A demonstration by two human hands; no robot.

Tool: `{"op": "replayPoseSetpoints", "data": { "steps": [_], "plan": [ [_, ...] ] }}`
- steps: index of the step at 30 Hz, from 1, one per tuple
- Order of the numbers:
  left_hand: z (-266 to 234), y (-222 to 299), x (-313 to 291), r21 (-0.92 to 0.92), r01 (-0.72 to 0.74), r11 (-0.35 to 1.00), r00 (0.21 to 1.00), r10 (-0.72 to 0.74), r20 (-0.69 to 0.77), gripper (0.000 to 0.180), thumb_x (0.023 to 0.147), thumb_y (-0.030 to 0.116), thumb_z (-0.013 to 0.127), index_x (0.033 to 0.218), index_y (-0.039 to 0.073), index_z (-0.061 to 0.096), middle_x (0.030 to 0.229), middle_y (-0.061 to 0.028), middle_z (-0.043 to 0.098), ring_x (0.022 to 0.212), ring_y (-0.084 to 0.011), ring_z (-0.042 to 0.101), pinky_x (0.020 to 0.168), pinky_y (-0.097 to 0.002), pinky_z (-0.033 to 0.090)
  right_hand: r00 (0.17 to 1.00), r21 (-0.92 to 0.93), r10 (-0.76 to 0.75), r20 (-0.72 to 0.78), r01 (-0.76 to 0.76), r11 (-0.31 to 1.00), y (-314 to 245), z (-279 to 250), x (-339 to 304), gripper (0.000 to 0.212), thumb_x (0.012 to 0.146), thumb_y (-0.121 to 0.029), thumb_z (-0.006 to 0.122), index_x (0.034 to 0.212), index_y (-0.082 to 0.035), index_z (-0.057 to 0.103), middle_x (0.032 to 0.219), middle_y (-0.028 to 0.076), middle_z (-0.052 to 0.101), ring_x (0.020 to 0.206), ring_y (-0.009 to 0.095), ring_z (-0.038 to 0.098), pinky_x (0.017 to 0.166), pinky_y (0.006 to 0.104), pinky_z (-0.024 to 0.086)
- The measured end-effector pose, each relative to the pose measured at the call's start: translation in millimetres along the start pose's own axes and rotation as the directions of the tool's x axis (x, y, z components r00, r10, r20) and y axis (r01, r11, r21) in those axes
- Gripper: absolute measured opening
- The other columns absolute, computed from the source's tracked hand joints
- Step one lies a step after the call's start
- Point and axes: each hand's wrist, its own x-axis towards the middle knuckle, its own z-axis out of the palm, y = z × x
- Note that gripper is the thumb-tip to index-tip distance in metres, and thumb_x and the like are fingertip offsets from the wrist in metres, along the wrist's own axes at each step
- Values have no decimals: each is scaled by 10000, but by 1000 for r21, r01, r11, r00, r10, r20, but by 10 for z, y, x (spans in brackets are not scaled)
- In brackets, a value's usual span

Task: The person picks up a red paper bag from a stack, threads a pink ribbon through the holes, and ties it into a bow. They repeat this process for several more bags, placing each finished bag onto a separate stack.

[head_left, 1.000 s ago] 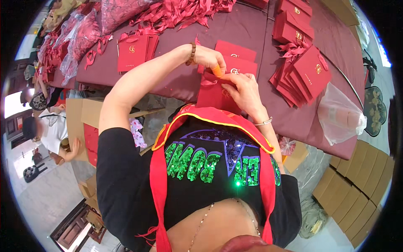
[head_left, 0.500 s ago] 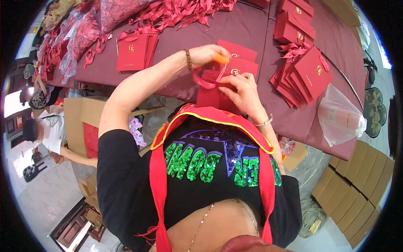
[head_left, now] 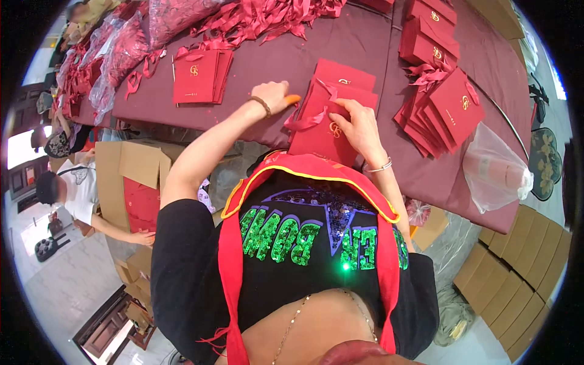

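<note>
A red paper gift bag [head_left: 328, 140] with a gold emblem lies flat at the table's near edge. A loose red ribbon handle [head_left: 305, 121] spreads from its left side. My right hand [head_left: 360, 128] rests on the bag's right part, thumb and forefinger apart beside the ribbon's end. Left of the bag, over the table, is my left hand [head_left: 275, 98]. Its fingers are bent and the thumb, in an orange finger cover [head_left: 292, 99], sticks out apart from them; nothing shows in it. Another red bag [head_left: 347, 73] lies partly covered behind the first.
Stacked red bags [head_left: 196, 78] stand at the left, more bags [head_left: 447, 112] at the right. Red ribbons [head_left: 274, 18] heap along the back. A clear plastic bag [head_left: 496, 170] sits on the right edge. A co-worker's hand [head_left: 143, 237] touches an open carton [head_left: 131, 161] at left.
My left hand has drawn away to the left from the bag and ribbon. My right hand's fingers have parted and lie on the bag, which now lies flatter with its emblem showing.
</note>
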Motion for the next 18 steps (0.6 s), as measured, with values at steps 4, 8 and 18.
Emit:
{"op": "replayPoseSetpoints", "data": {
  "steps": [4, 8, 18],
  "plan": [
    [218, -10, -30, -153, -93, 984, 979, 62, -195, 386, 780, 446, 580, 840, 66, 573, 789, -187, 634, 779, -383, 605, 679, -485, 461, 999, 21, 14, 36, -15, 1000, -43, -22, 20, 308, 754, -187, 659, 1017, -33, 610, 873, 150, 630, 803, 309, 607, 720, 386, 457],
    [176, -70, -7, -357, -110, 927, 963, 11, -270, 219, 786, 262, 599, 814, 47, 568, 752, -162, 630, 727, -294, 625, 637, -397, 476, 999, 31, 30, 17, -30, 999, -48, -45, 20, 327, 761, -180, 672, 1024, 1, 600, 909, 189, 635, 826, 313, 629, 703, 356, 489],
    [-348, 767, -291, -528, -369, 765, 929, 286, -235, 159, 795, 154, 606, 848, 12, 559, 701, -105, 626, 627, -208, 616, 571, -313, 476, 999, -141, 26, 40, -20, 990, -103, -155, 2, 290, 697, -220, 709, 928, -66, 625, 938, 102, 575, 902, 304, 543, 736, 405, 439]
  ]
}}
